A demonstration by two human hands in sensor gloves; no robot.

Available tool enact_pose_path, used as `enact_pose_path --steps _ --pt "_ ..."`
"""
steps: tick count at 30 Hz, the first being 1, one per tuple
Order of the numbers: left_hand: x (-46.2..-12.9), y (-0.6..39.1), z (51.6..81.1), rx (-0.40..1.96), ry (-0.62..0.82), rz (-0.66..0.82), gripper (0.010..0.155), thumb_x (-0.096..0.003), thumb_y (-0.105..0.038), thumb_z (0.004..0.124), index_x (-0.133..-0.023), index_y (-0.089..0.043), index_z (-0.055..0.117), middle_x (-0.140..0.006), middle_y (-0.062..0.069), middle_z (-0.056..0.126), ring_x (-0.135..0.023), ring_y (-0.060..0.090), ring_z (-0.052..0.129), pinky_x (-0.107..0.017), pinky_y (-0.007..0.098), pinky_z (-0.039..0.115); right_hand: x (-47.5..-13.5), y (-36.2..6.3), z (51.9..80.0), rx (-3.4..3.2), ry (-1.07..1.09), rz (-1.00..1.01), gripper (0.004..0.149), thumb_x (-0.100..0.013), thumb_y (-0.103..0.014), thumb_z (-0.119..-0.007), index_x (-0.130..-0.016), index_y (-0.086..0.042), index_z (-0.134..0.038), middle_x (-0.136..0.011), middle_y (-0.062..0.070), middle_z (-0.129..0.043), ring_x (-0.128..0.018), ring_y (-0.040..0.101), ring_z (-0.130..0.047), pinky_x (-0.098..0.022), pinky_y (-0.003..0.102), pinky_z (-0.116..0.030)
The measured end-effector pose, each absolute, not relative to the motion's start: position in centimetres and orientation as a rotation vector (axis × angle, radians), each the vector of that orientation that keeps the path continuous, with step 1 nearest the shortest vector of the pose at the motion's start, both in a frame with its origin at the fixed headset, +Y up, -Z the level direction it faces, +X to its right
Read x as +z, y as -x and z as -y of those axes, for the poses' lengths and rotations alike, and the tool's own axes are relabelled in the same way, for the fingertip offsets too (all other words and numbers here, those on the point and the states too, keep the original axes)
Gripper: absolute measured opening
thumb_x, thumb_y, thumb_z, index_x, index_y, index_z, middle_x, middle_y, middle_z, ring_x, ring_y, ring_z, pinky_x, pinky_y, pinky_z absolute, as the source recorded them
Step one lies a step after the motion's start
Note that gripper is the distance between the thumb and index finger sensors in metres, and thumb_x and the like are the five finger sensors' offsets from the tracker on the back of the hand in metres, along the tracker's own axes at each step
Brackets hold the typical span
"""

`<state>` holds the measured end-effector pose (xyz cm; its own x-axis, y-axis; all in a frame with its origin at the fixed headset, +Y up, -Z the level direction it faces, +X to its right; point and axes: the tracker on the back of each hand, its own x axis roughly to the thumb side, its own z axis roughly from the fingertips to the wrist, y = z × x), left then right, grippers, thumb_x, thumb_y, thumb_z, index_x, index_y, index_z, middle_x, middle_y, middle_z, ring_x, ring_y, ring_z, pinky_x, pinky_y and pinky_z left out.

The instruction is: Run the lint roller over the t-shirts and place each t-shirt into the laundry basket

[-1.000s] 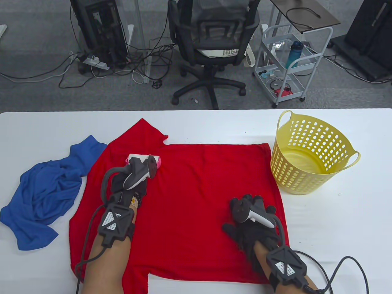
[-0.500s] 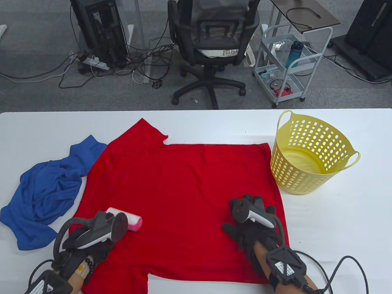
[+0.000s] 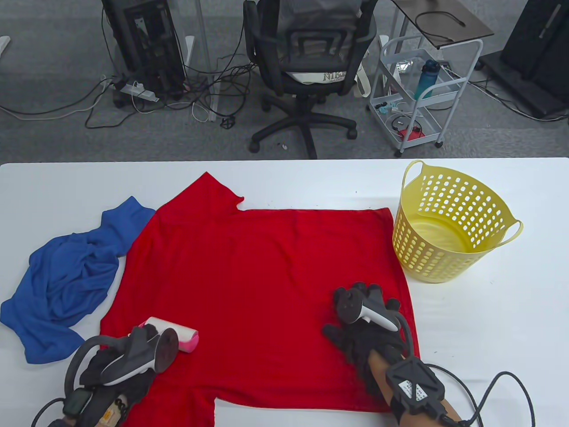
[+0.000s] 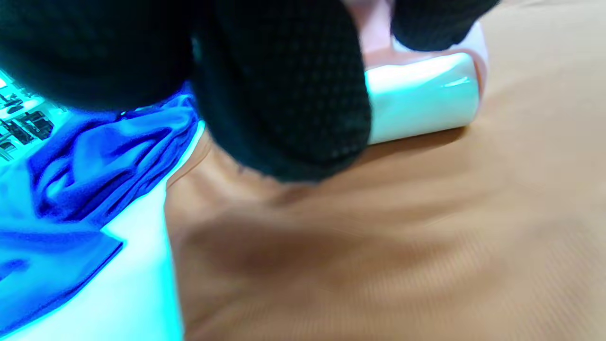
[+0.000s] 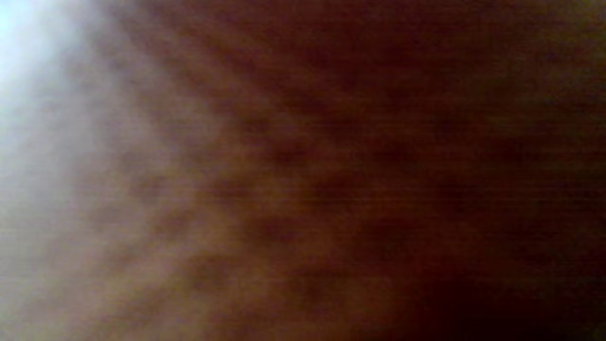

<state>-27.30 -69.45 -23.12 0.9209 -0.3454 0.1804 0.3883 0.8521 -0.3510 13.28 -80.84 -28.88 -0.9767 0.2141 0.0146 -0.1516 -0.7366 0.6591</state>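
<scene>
In the table view, the left hand [image 3: 113, 369] sits at the lower left of the frame, its fingers curled round the handle of the lint roller [image 3: 171, 334]. The roller's white drum lies on the red t-shirt [image 3: 266, 284], close to the shirt's lower left edge. In the left wrist view a gloved finger [image 4: 284, 94] fills the top middle of the frame, with the white drum [image 4: 421, 97] just to its right, resting on the cloth.

The right hand [image 3: 366, 329] lies at the lower right of the frame, palm down, its fingers spread and straight, pressing flat on the red t-shirt near its right edge. The right wrist view is a dark red blur and shows no fingers.

A crumpled blue t-shirt [image 3: 66, 284] lies at the left of the frame, touching the red one. The yellow laundry basket [image 3: 449, 222] stands at the right, just beside the red shirt's upper right corner, all on a white table [image 3: 511, 311].
</scene>
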Motion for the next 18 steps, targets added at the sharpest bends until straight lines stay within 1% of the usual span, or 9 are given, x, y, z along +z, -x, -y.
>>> enact_pose_path --steps 5,7,11,14,18 --pt "-29.9 25.2 70.4 -0.316 0.330 0.035 0.068 -0.0496 -0.047 0.066 -0.107 -0.011 0.057 -0.053 0.007 0.102 -0.020 0.007 0.107 -0.012 0.037 0.094 -28.9 -13.3 80.8 2.754 -0.132 -1.035 0.088 -0.037 -0.071 -0.034 -0.085 -0.033 0.029 -0.084 0.013 0.040 -0.078 0.047 0.036 -0.050 0.077 0.012" --pt "-32.3 24.4 71.1 -0.292 0.283 -0.014 0.068 -0.0494 -0.046 0.066 -0.107 -0.011 0.057 -0.053 0.007 0.101 -0.020 0.008 0.107 -0.012 0.038 0.094 -28.9 -13.3 80.9 2.754 -0.132 -1.035 0.088 -0.037 -0.071 -0.033 -0.085 -0.032 0.029 -0.084 0.013 0.040 -0.078 0.047 0.036 -0.050 0.077 0.012" --pt "-36.8 23.0 71.9 -0.274 0.259 -0.073 0.068 -0.0493 -0.047 0.066 -0.107 -0.011 0.055 -0.054 0.007 0.101 -0.021 0.008 0.107 -0.013 0.038 0.094 -28.9 -13.3 80.9 2.753 -0.131 -1.035 0.088 -0.037 -0.071 -0.034 -0.085 -0.033 0.029 -0.084 0.013 0.041 -0.078 0.047 0.036 -0.050 0.077 0.012" --pt "-39.4 22.2 72.1 -0.245 0.262 -0.127 0.068 -0.0492 -0.047 0.066 -0.107 -0.012 0.054 -0.054 0.007 0.101 -0.021 0.008 0.107 -0.014 0.038 0.094 -28.9 -13.3 80.9 2.754 -0.130 -1.035 0.088 -0.037 -0.071 -0.033 -0.085 -0.033 0.029 -0.084 0.013 0.041 -0.078 0.047 0.036 -0.050 0.077 0.012" --pt "-40.8 21.8 72.5 -0.230 0.253 -0.159 0.069 -0.0487 -0.047 0.066 -0.107 -0.012 0.054 -0.054 0.006 0.101 -0.022 0.008 0.108 -0.014 0.038 0.094 -28.9 -13.3 80.9 2.754 -0.130 -1.035 0.088 -0.036 -0.071 -0.033 -0.085 -0.033 0.029 -0.084 0.013 0.040 -0.078 0.047 0.036 -0.050 0.077 0.012"
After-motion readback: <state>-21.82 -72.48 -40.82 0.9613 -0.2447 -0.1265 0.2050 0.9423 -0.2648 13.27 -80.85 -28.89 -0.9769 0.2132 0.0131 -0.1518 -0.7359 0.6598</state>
